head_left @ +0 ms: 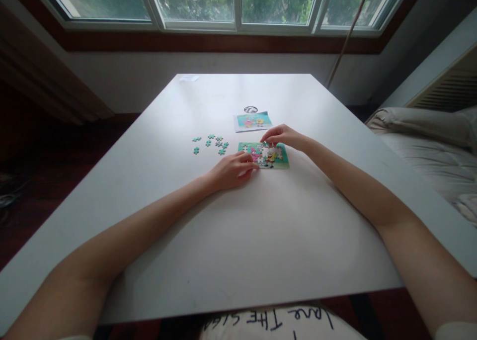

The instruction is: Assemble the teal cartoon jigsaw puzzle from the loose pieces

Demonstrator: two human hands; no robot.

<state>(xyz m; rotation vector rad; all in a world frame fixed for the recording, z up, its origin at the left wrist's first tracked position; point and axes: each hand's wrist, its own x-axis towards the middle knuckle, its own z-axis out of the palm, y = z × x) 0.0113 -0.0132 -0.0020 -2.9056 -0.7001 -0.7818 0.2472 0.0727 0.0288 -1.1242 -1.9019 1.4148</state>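
Note:
A partly filled jigsaw puzzle [282, 162] lies flat on the white table, its picture showing pink and yellow cartoon figures on green. My left hand [234, 171] rests at its lower left, with curled fingers and thumb gripping that edge and covering part of the picture. Over the upper edge, my right hand [286, 137] has its thumb and fingers pinched together, pointing down at the puzzle. What sits between those fingertips looks like a puzzle piece, mostly hidden. Several loose green puzzle pieces [208, 143] are scattered to the left of the puzzle.
A picture card [254, 122] with the same figures lies behind the puzzle, with a dark-and-white oval item [251, 110] beyond it. A clear wrapper [189, 78] is at the far left of the white table [238, 240]. A stick [346, 42] leans by the window.

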